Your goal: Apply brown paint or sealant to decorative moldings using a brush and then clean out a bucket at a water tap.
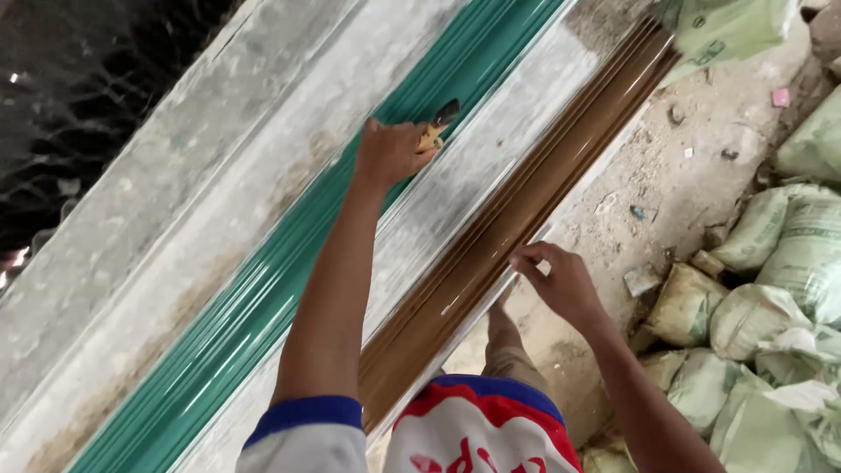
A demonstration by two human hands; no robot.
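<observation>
The left hand, at upper centre of the frame, was closed in a fist around a small brush with a yellowish handle and dark bristles, its tip resting against the glossy green moulding strip that ran diagonally from lower left to upper right. The right hand, at centre right, had its fingers bent and pinched on the lower edge of the glossy brown moulding strip, which lay parallel to the green one and just right of it. Pale grey ribbed sections lay between and beside both strips. Dusty concrete floor showed to the right, with pale green sacks piled at lower right.
</observation>
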